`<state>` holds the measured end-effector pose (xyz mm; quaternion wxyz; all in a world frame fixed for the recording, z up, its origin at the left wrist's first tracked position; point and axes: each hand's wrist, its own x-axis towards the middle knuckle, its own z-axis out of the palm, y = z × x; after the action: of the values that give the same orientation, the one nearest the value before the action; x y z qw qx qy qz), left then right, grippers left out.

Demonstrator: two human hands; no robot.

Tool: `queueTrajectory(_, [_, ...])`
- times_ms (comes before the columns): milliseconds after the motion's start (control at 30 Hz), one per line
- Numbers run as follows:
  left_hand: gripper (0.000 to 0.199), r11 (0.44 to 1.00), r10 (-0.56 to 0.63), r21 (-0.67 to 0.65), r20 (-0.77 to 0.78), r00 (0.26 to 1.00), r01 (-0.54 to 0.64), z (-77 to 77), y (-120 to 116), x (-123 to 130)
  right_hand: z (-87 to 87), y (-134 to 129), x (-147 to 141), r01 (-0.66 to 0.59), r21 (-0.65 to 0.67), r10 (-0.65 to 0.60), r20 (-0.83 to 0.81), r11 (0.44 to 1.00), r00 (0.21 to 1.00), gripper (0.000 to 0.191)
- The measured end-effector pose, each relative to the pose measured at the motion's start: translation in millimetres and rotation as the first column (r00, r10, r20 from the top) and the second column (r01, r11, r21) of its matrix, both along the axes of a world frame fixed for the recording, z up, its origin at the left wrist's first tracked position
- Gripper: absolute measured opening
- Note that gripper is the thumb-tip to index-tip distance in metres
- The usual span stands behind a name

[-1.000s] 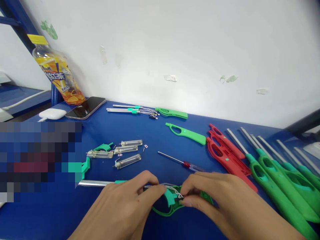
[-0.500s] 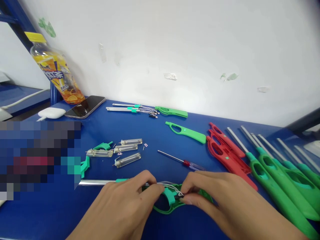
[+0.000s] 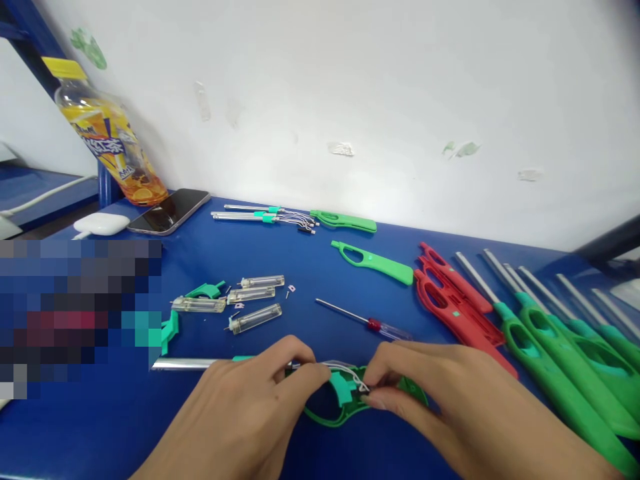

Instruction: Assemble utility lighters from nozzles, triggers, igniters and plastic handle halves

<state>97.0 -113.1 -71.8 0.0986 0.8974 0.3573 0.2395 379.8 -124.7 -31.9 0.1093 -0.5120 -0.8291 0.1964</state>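
Hardly anything has moved since the earlier frame: both hands keep their places, the view has shifted slightly, and the black part now shows less beside the right fingertips.

White wall stands behind the blue table. The left hand lies over the near metal tube, its thumb and forefinger bent together at the upper left of the open green shell; whether they grip shell or wires I cannot tell. The right hand has thumb and forefinger closed on the black part, over the middle of the shell, which extends to either side beneath those fingertips.

At the right lie several green lighters, with red shells just beside them. The tilted bottle is at the far left, near the phone and the white case. Light green shells lie towards the wall, left of the red ones, and the screwdriver lies beyond the right hand. Wired tubes rest at the back; four clear tanks and loose triggers are at mid-left.

The fitted trigger sits between the two hands' fingertips, white wires curving over it to the right fingertips.
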Motion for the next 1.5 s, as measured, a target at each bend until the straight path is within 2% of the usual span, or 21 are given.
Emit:
queueTrajectory(167, [0.051, 0.999, 0.001, -0.035, -0.013, 1.0, -0.002, 3.9, -1.8, 2.1, -1.8, -1.1, 1.9, -0.01, -0.044, 0.011, 0.004, 0.999, 1.0, 0.018])
queueTrajectory(433, [0.046, 1.0, -0.009, -0.01, -0.049, 0.999, 0.008, 5.8, -3.0, 1.6, -3.1, -3.5, 2.7, 0.007, -0.113, -0.007, 0.0, 0.994, 1.0, 0.02])
queueTrajectory(633, [0.042, 1.0, 0.008, -0.017, -0.15, 0.989, -0.01, 14.8, -5.6, 1.6, -1.8, -1.0, -3.7, 0.044, -0.121, -0.044, -0.001, 0.992, 0.999, 0.025])
queueTrajectory(900, [0.05, 1.0, 0.005, -0.005, -0.241, 0.971, -0.006, 18.5, -7.6, 1.8, -1.7, 2.0, -5.7, 0.068, -0.155, -0.069, -0.002, 0.986, 0.998, 0.024])
queueTrajectory(1000, [0.043, 1.0, 0.015, -0.009, -0.217, 0.976, -0.018, 19.4, -8.2, 2.7, -0.2, 1.4, -8.3, 0.098, -0.186, -0.102, -0.01, 0.978, 0.995, 0.028])
queueTrajectory(1133, [0.019, 1.0, 0.003, -0.017, -0.114, 0.993, -0.005, 14.4, -7.9, 5.1, 3.1, 2.6, -13.2, 0.126, -0.204, -0.13, -0.006, 0.971, 0.991, 0.033])
queueTrajectory(1300, [0.018, 1.0, 0.001, -0.028, -0.064, 0.998, -0.003, 4.4, -8.2, 7.7, 6.8, 2.9, -15.7, 0.121, -0.189, -0.124, -0.003, 0.974, 0.992, 0.034])
queueTrajectory(1500, [0.018, 0.999, 0.018, -0.046, -0.018, 1.0, -0.018, 0.7, -7.5, 11.1, 6.5, 2.8, -13.8, 0.145, -0.227, -0.156, -0.031, 0.963, 0.987, 0.034])
